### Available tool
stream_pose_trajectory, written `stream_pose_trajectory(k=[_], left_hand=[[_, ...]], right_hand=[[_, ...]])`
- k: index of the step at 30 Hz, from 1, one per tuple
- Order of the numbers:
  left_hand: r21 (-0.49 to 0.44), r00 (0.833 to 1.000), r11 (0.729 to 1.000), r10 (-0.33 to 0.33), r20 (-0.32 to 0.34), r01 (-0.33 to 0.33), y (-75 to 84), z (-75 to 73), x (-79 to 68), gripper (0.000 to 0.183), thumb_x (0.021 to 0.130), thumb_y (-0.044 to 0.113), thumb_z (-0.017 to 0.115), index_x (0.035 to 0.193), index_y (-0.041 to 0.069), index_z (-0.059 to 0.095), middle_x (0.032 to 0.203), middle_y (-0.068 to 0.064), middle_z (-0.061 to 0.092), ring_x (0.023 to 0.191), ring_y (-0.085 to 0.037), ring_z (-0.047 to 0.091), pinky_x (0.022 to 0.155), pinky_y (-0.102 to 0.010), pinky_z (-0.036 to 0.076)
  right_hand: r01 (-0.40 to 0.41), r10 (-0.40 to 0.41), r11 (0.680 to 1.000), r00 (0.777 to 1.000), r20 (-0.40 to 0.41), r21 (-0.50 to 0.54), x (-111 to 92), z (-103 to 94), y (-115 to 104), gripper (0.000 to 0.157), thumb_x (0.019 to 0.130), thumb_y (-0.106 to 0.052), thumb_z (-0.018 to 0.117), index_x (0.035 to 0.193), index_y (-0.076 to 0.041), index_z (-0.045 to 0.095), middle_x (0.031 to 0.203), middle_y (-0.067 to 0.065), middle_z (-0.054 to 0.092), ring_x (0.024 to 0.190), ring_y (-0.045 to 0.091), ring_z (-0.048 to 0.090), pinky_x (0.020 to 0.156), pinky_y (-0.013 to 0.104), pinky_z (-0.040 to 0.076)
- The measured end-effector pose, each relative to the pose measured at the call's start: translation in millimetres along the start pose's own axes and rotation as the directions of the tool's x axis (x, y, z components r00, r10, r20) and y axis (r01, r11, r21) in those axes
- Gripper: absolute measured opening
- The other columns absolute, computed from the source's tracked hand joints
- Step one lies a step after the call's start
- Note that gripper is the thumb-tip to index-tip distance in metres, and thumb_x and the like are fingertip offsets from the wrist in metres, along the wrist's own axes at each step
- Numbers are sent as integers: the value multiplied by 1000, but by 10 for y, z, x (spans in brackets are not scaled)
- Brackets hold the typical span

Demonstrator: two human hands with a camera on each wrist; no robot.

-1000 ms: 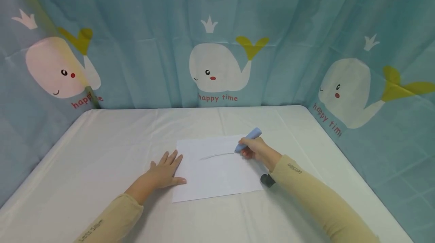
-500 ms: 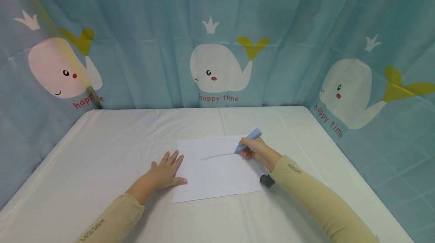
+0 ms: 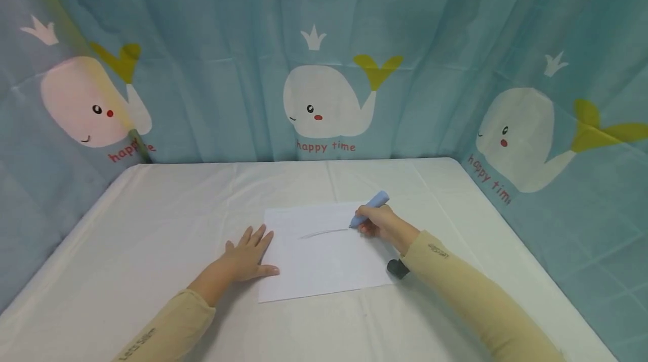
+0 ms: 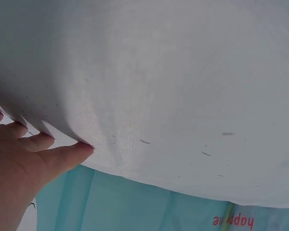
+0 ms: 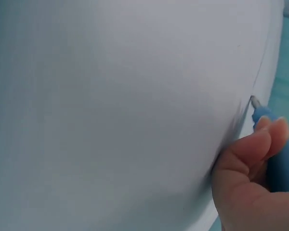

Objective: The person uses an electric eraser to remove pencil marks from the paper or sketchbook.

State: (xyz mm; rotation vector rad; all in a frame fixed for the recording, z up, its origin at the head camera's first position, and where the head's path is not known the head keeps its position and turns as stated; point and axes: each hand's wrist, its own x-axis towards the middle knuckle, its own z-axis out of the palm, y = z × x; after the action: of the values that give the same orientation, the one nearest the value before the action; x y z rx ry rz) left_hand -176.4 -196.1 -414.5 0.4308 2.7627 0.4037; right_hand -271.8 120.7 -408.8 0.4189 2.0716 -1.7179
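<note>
A white sheet of paper [image 3: 314,272] lies on the white-covered table, with a faint curved line [image 3: 324,231] across its upper part. My right hand [image 3: 382,220] pinches a thick light-blue pen [image 3: 377,200], tilted up to the right, its tip at the line's right end. In the right wrist view, thumb and fingertips close round the blue pen [image 5: 284,163], and its pointed grey tip meets the paper. My left hand [image 3: 248,255] lies flat with fingers spread at the sheet's left edge, thumb over the paper. The left wrist view shows the fingertips of the left hand [image 4: 24,163] touching the white surface.
A small dark rounded object [image 3: 397,268] shows beside the right wrist, partly hidden by the sleeve. White cloth [image 3: 177,199] covers the table. Blue curtains [image 3: 228,98] printed with whales hang at the back and both sides.
</note>
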Motion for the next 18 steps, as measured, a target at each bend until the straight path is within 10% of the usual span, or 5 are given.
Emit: stream_pose_trajectory(k=[18], left_hand=[[-14,1000,1000,7,-19,-7,6,-1,-27,93,86,54,66,149,-4,29,156,-29,15,141,-52,8,98,-79,12]], right_hand=[[24,-24,998,1000,0,55,-21,11,6,18,87,-9,61,97,5,61,60,5,57,49,10,51,50,20,42]])
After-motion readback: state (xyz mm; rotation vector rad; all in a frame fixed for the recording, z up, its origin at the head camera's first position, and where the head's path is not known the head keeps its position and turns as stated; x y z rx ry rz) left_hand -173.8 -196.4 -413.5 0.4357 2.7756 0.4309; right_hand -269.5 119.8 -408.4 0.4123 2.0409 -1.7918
